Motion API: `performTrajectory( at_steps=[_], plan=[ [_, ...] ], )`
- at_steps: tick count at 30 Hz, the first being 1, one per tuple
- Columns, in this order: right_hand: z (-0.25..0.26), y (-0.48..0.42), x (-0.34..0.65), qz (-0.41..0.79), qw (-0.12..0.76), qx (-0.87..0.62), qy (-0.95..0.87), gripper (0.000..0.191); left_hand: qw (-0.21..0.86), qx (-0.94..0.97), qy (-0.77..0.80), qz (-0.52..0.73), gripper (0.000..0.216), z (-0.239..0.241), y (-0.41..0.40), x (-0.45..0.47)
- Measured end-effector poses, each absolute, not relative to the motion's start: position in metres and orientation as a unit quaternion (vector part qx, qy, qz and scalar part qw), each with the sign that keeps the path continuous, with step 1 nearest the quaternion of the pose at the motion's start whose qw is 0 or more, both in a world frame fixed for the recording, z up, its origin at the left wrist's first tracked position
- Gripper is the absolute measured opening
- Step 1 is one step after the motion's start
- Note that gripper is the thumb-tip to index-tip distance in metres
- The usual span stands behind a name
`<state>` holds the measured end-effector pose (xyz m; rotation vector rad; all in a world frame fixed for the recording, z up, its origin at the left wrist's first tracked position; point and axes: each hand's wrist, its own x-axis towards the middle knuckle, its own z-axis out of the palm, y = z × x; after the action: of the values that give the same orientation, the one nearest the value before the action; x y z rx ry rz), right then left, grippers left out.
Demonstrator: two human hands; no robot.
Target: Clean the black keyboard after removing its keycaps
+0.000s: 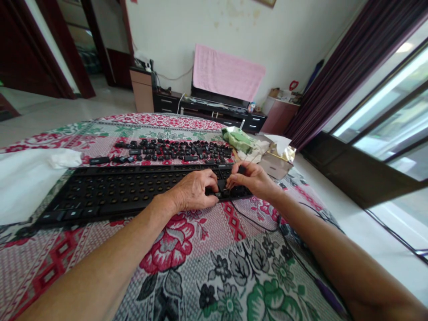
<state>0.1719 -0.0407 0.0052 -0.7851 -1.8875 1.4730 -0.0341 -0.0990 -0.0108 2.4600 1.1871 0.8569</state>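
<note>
A long black keyboard (127, 189) lies on the flowered tablecloth, with most of its keycaps off and rows of bare key sockets showing. My left hand (197, 189) rests on its right part, fingers curled down and thumb near the front edge, gripping the keyboard there. Close beside it, my right hand (252, 178) is closed around a small tool with a dark handle (241, 170). The tool's tip, over the keyboard's right end, is mostly hidden by my fingers. Behind the keyboard, many loose black keycaps (174, 149) lie in a wide heap.
A white cloth (36, 183) lies at the left, touching the keyboard's end. At the right back are a green packet (239, 139), crumpled tissue and an open box (276, 165). A black cable (254, 221) runs across the tablecloth (187, 272) under my right forearm.
</note>
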Motion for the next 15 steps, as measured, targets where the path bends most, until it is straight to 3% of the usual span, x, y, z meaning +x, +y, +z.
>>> performTrajectory(
  at_steps=[4,8,11,15],
  plan=[
    [0.003,-0.053,0.157,0.55,0.337,-0.282,-0.71,0.022,0.16,0.829,0.435,0.314,0.025,-0.009,-0.1,-0.034],
    [-0.006,-0.057,0.15,0.548,0.366,-0.3,-0.69,0.022,0.142,0.826,0.433,0.331,0.012,-0.015,-0.097,-0.035],
    [-0.007,-0.055,0.153,0.541,0.38,-0.31,-0.683,0.022,0.108,0.836,0.43,0.323,0.017,-0.018,-0.094,-0.034],
    [0.006,-0.059,0.16,0.445,0.36,-0.277,-0.771,0.011,0.091,0.84,0.442,0.302,0.024,-0.019,-0.094,-0.032]
  ],
)
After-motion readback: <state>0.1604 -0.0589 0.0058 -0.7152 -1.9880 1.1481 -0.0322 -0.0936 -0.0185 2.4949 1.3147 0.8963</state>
